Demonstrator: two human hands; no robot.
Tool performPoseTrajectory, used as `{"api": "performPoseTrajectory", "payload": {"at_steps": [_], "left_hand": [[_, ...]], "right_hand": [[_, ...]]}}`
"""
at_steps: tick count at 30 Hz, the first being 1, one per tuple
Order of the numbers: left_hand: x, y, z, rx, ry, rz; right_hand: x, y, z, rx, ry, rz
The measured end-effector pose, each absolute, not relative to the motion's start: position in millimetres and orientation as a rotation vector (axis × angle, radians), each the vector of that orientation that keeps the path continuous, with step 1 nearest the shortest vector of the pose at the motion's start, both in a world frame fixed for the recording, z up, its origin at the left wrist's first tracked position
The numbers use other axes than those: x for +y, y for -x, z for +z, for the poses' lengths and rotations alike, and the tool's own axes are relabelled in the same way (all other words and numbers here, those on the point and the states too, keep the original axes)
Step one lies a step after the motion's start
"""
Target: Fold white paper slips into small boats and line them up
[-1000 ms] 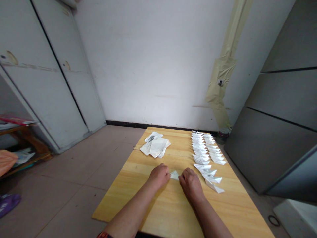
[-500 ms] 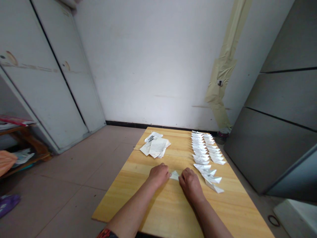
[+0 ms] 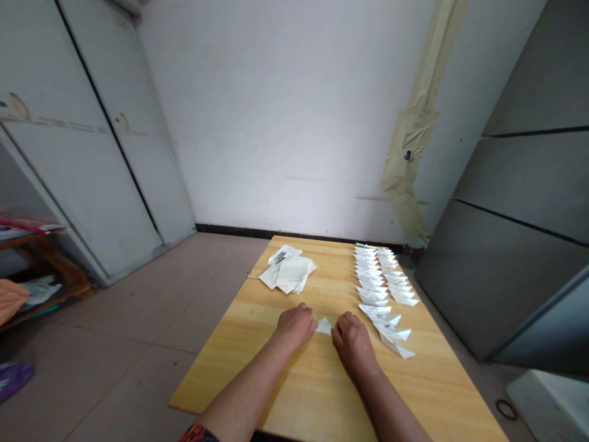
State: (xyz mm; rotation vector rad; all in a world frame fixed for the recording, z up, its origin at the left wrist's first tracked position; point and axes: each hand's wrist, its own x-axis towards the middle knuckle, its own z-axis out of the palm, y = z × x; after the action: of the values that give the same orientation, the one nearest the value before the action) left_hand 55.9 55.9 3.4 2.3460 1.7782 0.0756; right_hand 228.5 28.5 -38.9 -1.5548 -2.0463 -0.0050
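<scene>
The left hand (image 3: 295,326) is curled with the knuckles up, its fingertips pressed down at the left edge of a small folded paper triangle (image 3: 324,326). The right hand (image 3: 352,344) is curled the same way, its fingers at or just beside the paper's right edge. Neither hand is spread flat, and this view does not show whether either one pinches the paper or only touches it. The triangle lies on the near half of a pale wooden table (image 3: 221,368), between the hands. Just right of the right hand, two rows of folded paper pieces (image 3: 375,276) run along the right side of the table to its far end, their nearest pieces overlapping. A loose pile of printed paper sheets (image 3: 289,274) sits at the far end of the table, left of the rows. A patterned red band (image 3: 196,436) shows on the left arm at the table's near edge. Beyond the table's far edge stands a white wall (image 3: 276,123) with a beige-wrapped pipe (image 3: 409,135). Left of the table are a white metal cabinet (image 3: 92,141) and a low wooden shelf (image 3: 41,258) holding papers, and right of the table stands a grey metal cabinet (image 3: 515,184)
</scene>
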Motion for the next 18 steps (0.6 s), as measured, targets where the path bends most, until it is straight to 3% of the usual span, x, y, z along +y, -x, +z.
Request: {"api": "performPoseTrajectory", "payload": {"at_steps": [18], "left_hand": [[40.5, -64.5, -4.3, 1.873, -2.390, 0.164]], "right_hand": [[23.4, -232.5, -29.2, -2.009, 1.361, 0.227]]}}
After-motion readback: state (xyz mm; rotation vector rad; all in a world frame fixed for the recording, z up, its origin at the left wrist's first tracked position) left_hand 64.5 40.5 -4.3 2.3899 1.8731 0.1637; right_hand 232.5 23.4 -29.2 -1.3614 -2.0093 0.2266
